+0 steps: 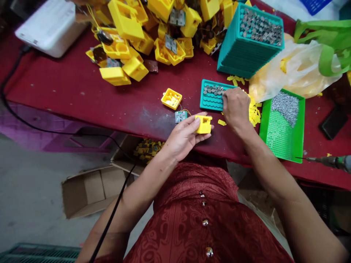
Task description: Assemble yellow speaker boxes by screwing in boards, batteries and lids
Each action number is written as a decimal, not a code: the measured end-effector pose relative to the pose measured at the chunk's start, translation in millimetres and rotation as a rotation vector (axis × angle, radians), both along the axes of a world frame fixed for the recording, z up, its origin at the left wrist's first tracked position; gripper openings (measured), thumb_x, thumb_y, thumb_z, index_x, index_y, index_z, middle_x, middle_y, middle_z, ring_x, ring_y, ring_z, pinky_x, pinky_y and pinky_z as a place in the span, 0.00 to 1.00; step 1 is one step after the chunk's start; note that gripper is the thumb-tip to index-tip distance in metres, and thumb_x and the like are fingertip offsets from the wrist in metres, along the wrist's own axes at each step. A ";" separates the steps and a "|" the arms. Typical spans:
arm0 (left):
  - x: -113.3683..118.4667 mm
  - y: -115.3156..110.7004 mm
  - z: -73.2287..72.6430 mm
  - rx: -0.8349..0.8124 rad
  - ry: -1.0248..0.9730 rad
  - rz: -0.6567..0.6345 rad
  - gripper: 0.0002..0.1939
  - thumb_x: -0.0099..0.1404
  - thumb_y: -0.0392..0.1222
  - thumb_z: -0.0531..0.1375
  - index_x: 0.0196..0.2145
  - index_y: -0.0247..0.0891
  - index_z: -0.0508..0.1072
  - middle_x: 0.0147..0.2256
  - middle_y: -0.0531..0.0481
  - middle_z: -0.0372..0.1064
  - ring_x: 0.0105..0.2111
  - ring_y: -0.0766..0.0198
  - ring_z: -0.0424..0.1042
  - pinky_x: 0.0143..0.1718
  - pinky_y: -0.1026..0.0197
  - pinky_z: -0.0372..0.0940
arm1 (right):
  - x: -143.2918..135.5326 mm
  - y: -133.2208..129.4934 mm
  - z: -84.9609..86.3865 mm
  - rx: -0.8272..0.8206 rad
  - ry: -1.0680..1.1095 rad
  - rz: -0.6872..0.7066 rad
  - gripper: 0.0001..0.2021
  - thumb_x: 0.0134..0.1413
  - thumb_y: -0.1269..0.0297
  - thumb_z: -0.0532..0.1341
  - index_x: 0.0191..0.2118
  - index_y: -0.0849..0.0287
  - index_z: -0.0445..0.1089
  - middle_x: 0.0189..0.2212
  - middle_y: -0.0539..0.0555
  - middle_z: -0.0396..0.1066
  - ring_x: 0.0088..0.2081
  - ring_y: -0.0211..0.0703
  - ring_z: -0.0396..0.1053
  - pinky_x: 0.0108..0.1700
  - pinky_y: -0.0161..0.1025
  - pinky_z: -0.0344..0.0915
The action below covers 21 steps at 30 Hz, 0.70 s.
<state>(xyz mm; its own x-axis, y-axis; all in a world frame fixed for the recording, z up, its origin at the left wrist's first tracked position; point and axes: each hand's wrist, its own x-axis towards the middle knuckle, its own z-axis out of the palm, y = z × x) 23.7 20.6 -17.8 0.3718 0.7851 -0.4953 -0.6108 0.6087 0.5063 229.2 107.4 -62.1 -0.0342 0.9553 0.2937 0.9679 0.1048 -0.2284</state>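
Observation:
My left hand (pixel 183 136) grips a small yellow plastic housing (pixel 204 124) near the front edge of the red table (pixel 76 87). A small circuit board (pixel 180 116) lies just left of that housing, with thin wires running from it. My right hand (pixel 236 108) rests palm down on the right end of a teal tray (pixel 210 95) that holds small metal cylinders; its fingertips are hidden, so what they pinch cannot be seen. Another open yellow housing (pixel 171 98) lies on the table to the left of the tray.
A heap of yellow housings (pixel 142 33) fills the back. A stack of teal trays (pixel 248 42) stands at back right, beside plastic bags (pixel 296 67). A green tray of screws (pixel 285 124) and an electric screwdriver (pixel 333 161) are at right. Cardboard boxes (pixel 90 190) sit below.

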 end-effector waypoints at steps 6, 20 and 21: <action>-0.6 0.3 0.2 0.008 0.022 0.005 0.08 0.75 0.35 0.61 0.46 0.35 0.81 0.47 0.43 0.81 0.42 0.59 0.83 0.42 0.58 0.79 | 1.0 5.4 -1.1 -0.033 0.012 -0.051 0.09 0.63 0.74 0.53 0.34 0.60 0.68 0.37 0.65 0.73 0.48 0.58 0.74 0.57 0.63 0.70; 8.0 0.4 -2.3 0.044 0.048 0.057 0.06 0.74 0.38 0.62 0.44 0.36 0.79 0.44 0.46 0.80 0.43 0.61 0.81 0.48 0.56 0.77 | -37.0 -47.9 46.4 -0.145 0.966 0.061 0.04 0.55 0.64 0.65 0.35 0.58 0.77 0.32 0.52 0.78 0.33 0.41 0.75 0.40 0.43 0.75; 10.3 0.5 -2.7 0.044 0.045 0.074 0.05 0.74 0.38 0.62 0.43 0.37 0.79 0.42 0.47 0.80 0.42 0.62 0.80 0.49 0.57 0.77 | -45.6 -57.2 48.6 -0.149 1.046 0.074 0.05 0.55 0.63 0.66 0.35 0.58 0.77 0.32 0.51 0.79 0.33 0.40 0.75 0.40 0.41 0.75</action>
<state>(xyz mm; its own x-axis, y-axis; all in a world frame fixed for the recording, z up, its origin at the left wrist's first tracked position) 34.0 21.1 -20.5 0.2898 0.8309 -0.4750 -0.6292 0.5394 0.5596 183.6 50.2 -13.5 0.1079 0.9900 0.0906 0.2743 0.0579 -0.9599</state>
